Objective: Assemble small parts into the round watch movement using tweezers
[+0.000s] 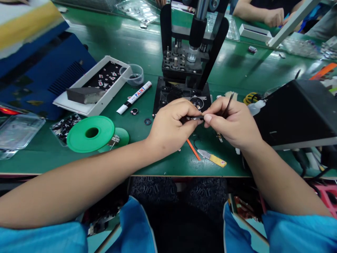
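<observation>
My left hand (171, 128) pinches a small dark part with a shiny rim (194, 118) between thumb and fingers. Its exact kind is mostly hidden by the fingers. Facing it, my right hand (234, 121) is closed, thumb and fingertip meeting at the part's right end. A thin dark tool, apparently tweezers (230, 102), sticks up out of the right hand. Just behind both hands is the black base (162, 93) of a hand press (197, 33), with a round metal ring (197, 102) on it. Small round dark pieces (147, 121) lie left of my left hand.
At left are a green solder spool (89, 133), a paint marker (135, 96), a white tray (116, 93), a clear cup (135, 75) and a blue box (44, 70). An orange stick (193, 149) and a yellow-handled blade (217, 160) lie in front. A black box (297, 112) stands right. Another person's hand (275, 17) shows beyond.
</observation>
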`<state>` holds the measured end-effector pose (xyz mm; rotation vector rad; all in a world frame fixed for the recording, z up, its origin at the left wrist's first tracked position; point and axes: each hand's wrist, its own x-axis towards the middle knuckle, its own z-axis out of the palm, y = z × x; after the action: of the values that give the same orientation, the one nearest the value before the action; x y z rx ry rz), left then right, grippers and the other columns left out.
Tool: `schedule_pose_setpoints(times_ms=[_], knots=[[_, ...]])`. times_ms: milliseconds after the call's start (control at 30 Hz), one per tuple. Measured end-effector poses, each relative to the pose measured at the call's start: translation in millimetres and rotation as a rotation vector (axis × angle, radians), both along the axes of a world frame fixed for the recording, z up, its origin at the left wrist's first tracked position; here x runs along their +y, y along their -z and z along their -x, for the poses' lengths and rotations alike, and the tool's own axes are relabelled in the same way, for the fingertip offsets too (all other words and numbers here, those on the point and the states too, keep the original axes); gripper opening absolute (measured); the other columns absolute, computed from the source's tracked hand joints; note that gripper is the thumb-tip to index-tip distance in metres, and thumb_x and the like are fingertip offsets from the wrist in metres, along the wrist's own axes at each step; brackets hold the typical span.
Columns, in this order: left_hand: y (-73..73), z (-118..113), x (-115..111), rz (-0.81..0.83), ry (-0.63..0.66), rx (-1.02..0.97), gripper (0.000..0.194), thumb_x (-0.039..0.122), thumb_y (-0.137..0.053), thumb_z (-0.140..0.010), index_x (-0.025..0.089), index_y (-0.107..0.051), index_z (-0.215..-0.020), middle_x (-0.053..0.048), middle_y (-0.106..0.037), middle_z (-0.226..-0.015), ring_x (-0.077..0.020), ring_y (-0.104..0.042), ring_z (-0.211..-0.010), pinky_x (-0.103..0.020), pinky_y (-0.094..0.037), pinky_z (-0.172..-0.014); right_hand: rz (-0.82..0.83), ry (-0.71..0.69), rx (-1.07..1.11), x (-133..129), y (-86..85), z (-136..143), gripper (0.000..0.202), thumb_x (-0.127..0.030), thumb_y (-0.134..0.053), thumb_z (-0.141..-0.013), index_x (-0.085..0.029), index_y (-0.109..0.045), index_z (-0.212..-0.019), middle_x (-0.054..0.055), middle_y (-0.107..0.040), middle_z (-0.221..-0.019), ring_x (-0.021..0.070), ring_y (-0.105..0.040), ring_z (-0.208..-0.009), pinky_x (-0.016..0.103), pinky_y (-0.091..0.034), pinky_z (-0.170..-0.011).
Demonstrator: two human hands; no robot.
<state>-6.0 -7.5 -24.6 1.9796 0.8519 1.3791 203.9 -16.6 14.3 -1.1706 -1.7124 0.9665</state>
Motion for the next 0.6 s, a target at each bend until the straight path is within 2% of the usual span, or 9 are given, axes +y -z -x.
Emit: schedule_pose_setpoints(times_ms=[100, 233, 333, 600], knots=[[0.3, 0.1, 0.1, -0.035, 0.012, 0.006, 0.021, 0.0, -0.074, -0.089, 0.021, -0.078, -0.089, -0.001, -0.081, -0.093, -0.0185, -0.078, -0.093, -0.035, -0.064, -0.089, -0.005, 0.004, -0.001, -0.4, 0.4, 0.0, 0.018, -0.032, -0.088, -0.087, -0.024, -0.075, -0.078, -0.001, -0.071, -0.072, 0.0161, -0.058, -0.068, 0.034, -0.042, -0.064], [0.9, -0.5, 0.3, -0.012, -0.003, 0.0, 0.018, 0.003, -0.078, -0.09, 0.021, -0.078, -0.089, -0.001, -0.082, -0.095, -0.019, -0.078, -0.094, -0.035, -0.064, -0.089, -0.011, -0.008, 0.006, -0.2, 1.1, -1.0, 0.013, -0.026, -0.084, -0.087, -0.024, -0.076, -0.078, -0.002, -0.072, -0.072, 0.0147, -0.057, -0.067, 0.033, -0.043, -0.065], [0.6, -0.5, 0.1, -0.009, 0.003, 0.008, 0.019, 0.003, -0.076, -0.09, 0.021, -0.078, -0.089, -0.001, -0.082, -0.093, -0.0193, -0.078, -0.093, -0.036, -0.064, -0.089, 0.009, -0.003, 0.006, 0.1, 1.6, -1.3, 0.017, -0.032, -0.088, -0.087, -0.023, -0.076, -0.078, -0.002, -0.071, -0.072, 0.0154, -0.057, -0.067, 0.033, -0.042, -0.063], [2.2, -0.6, 0.2, -0.001, 0.003, -0.019, 0.019, 0.003, -0.079, -0.09, 0.022, -0.079, -0.088, -0.001, -0.082, -0.094, -0.0194, -0.078, -0.092, -0.036, -0.064, -0.087, 0.001, -0.015, 0.014, 0.9, 1.0, -1.5, 0.013, -0.029, -0.086, -0.088, -0.024, -0.077, -0.079, -0.002, -0.073, -0.072, 0.0158, -0.06, -0.068, 0.034, -0.047, -0.068]])
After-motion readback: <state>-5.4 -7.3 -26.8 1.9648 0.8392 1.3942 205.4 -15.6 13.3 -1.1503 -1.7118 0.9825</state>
